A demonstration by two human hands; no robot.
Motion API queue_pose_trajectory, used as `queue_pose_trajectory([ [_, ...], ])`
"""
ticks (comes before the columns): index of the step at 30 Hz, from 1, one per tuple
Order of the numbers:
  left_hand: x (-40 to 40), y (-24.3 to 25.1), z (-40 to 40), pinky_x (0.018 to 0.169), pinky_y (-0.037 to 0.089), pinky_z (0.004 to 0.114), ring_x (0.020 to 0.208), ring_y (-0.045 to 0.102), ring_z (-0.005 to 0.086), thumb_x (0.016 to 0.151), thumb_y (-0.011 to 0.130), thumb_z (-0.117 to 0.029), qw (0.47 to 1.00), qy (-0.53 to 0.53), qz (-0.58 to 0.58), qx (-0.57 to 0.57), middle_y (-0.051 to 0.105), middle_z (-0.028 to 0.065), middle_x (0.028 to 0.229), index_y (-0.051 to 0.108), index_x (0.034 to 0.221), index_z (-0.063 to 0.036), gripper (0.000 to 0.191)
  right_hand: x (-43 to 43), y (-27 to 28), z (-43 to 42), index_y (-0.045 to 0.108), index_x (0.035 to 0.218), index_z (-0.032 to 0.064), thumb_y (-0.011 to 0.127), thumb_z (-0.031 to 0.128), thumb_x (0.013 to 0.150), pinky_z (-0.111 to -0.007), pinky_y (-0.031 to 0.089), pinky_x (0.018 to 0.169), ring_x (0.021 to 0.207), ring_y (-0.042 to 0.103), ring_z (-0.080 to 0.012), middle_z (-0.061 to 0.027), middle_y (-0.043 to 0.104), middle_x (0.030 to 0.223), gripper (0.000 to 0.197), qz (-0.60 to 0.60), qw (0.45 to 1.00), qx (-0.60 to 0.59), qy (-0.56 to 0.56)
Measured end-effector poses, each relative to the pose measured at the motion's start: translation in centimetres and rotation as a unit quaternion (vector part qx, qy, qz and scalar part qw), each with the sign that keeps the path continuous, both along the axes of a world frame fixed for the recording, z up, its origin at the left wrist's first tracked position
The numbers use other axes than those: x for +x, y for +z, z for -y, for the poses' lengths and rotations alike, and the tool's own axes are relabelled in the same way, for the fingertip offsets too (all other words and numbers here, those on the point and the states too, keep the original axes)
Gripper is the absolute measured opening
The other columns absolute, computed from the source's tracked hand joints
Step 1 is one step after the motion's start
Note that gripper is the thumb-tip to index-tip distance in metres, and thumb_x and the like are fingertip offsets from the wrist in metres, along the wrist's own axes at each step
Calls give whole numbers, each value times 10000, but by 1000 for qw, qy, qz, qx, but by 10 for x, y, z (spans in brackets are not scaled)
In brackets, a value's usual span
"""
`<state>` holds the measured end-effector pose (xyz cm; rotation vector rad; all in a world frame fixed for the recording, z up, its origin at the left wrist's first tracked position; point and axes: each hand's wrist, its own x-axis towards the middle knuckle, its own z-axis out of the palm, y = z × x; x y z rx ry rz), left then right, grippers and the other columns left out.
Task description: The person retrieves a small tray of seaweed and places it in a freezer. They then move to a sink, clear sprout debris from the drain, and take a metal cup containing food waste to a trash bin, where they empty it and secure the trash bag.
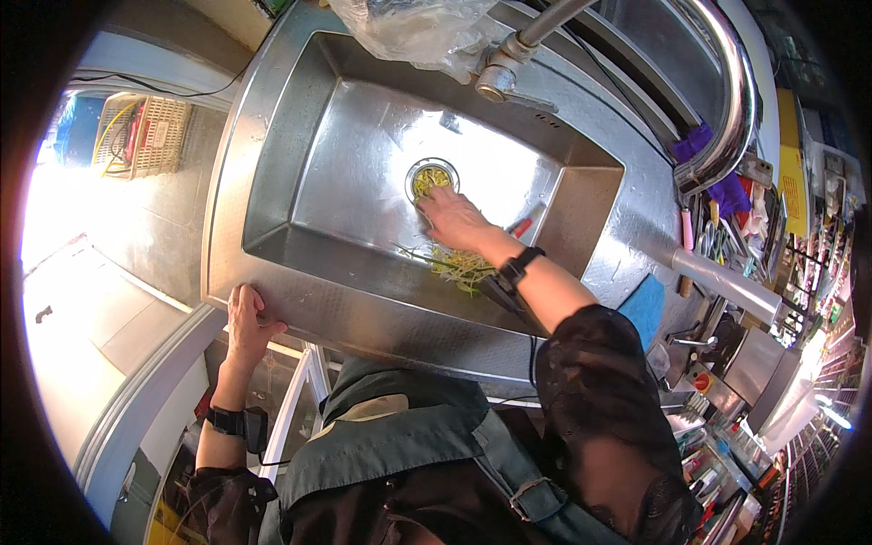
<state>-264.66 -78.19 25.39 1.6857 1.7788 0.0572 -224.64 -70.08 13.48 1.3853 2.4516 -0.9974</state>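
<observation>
My right hand (455,216) reaches down into a stainless steel sink (354,163), its fingertips at the drain strainer. Yellow-green plant scraps (432,178) fill the strainer beside those fingers; whether the fingers grip any is hidden. More green and pale vegetable scraps (463,267) lie on the sink floor below the right wrist. A red-handled tool (522,227), perhaps a knife, lies partly behind the right forearm. At the sink's front left corner, my left hand (249,320) rests on the outer rim with its fingers curled at the edge.
A chrome faucet (732,88) and a metal valve (501,75) stand along the far side, near a clear plastic bag (422,30). On the right are a blue cloth (642,306), a plastic-wrapped roll (732,279) and scissors among utensils. A beige plastic crate (160,136) sits on the left.
</observation>
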Motion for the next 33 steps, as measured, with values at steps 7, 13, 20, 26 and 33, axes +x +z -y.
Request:
queue_pose_trajectory([
  [7,-1,-2,1,735,372,403,817,441,326,445,800,-13,1000,-10,5,11,425,107,833,399,821,-65,552,24,-23,66,532,1162,-6,646,175,784,-417,417,975,1172,448,-340,-197,472,1217,434,20,987,-140,71],
  [13,-2,0,0,734,371,406,812,441,326,440,800,-11,1000,-6,1,9,428,107,833,396,820,-63,557,19,6,20,579,1107,21,610,141,790,-405,430,942,1124,482,-318,-155,524,1157,340,-48,999,-18,19],
  [20,-4,-4,1,733,375,406,818,445,326,436,802,-9,1000,-14,2,19,433,106,835,392,820,-61,565,17,-35,23,573,1107,-9,563,98,804,-389,417,965,1132,486,-303,-160,534,1143,321,13,999,38,15],
  [26,0,-1,0,741,378,403,830,451,324,431,809,-8,1000,2,3,6,442,105,834,401,814,-63,563,60,-37,71,563,1063,-41,540,94,809,-428,439,944,1100,508,-353,-197,535,1165,288,98,989,-106,-20],
  [33,-1,-3,0,748,383,395,844,449,316,443,822,-14,1000,-8,-6,9,448,102,844,411,822,-61,562,32,-32,23,569,1079,6,535,80,797,-400,443,927,1059,521,-345,-184,542,1110,293,-9,994,67,-86],
])
